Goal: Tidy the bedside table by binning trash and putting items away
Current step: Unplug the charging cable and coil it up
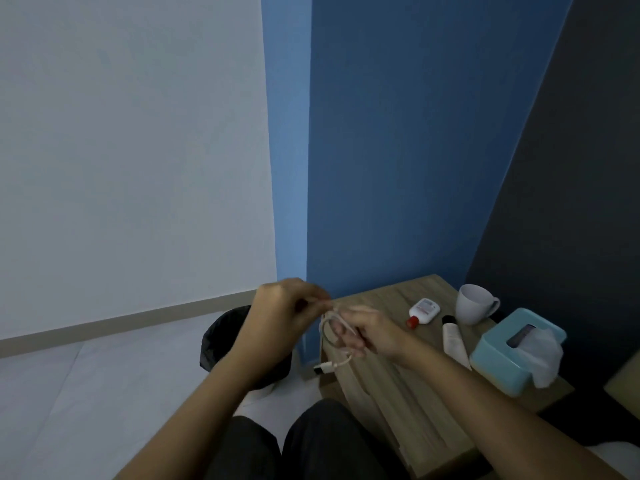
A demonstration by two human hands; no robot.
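Note:
A white charging cable (327,332) is looped between both hands above the left edge of the wooden bedside table (391,372). My left hand (280,317) pinches one end of the cable at the top. My right hand (367,332) has the loops wound around its fingers, and the plug end (323,367) dangles below. On the table lie a small white bottle with a red cap (423,310) and a white tube with a black cap (454,339). A white mug (474,304) stands behind them.
A light-blue tissue box (512,355) with a tissue sticking out sits at the table's right. A bin with a black liner (221,337) stands on the floor left of the table, partly behind my left arm. Blue wall behind, dark headboard to the right.

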